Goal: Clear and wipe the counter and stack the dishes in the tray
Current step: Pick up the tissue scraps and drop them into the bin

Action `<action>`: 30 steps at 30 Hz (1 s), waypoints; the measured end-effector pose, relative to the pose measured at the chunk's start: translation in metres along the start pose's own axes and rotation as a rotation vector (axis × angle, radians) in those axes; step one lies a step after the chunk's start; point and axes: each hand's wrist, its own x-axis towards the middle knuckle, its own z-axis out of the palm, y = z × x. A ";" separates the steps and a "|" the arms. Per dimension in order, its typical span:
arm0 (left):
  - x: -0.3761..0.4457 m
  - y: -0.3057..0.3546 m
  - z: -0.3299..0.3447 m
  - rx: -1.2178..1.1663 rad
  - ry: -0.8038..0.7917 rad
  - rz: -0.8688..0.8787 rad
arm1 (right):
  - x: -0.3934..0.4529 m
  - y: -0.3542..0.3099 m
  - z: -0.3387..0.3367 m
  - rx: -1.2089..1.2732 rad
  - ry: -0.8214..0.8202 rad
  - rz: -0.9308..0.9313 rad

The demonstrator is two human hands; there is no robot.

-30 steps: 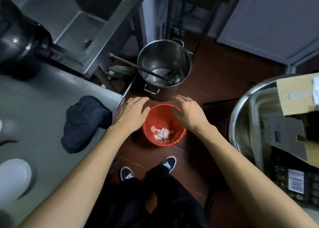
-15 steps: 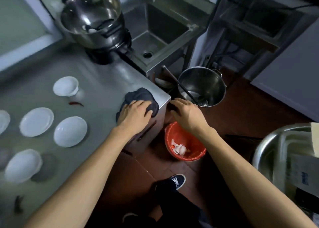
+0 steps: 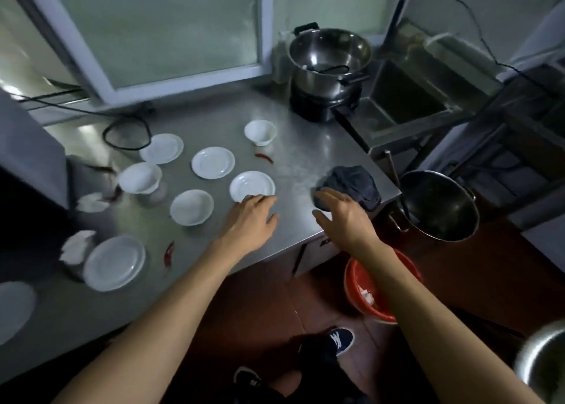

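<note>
Several white plates and bowls lie spread over the steel counter point(image 3: 293, 159), among them a small plate point(image 3: 252, 186) and a bowl point(image 3: 260, 132). My left hand point(image 3: 249, 220) hovers open just in front of the small plate, holding nothing. A dark grey cloth point(image 3: 351, 183) is bunched near the counter's right corner. My right hand point(image 3: 342, 217) is open over the counter edge, its fingers near the cloth's near side. Red chili peppers point(image 3: 265, 157) point(image 3: 168, 252) and crumpled white tissues point(image 3: 75, 246) lie among the dishes.
A red bin point(image 3: 379, 290) with white scraps stands on the floor below the counter corner. A steel stockpot point(image 3: 437, 205) with a ladle stands beside it. A pot on a black cooker point(image 3: 328, 67) sits at the counter's back right, next to a sink point(image 3: 403, 98).
The view has swung up from the red bin to the counter. Both hands have left the bin; the left has come off the cloth toward the small plate, the right has moved to the cloth.
</note>
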 end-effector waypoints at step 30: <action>-0.141 -0.269 -0.072 -0.113 0.199 -0.747 | 0.157 -0.265 0.209 0.117 -0.471 -0.454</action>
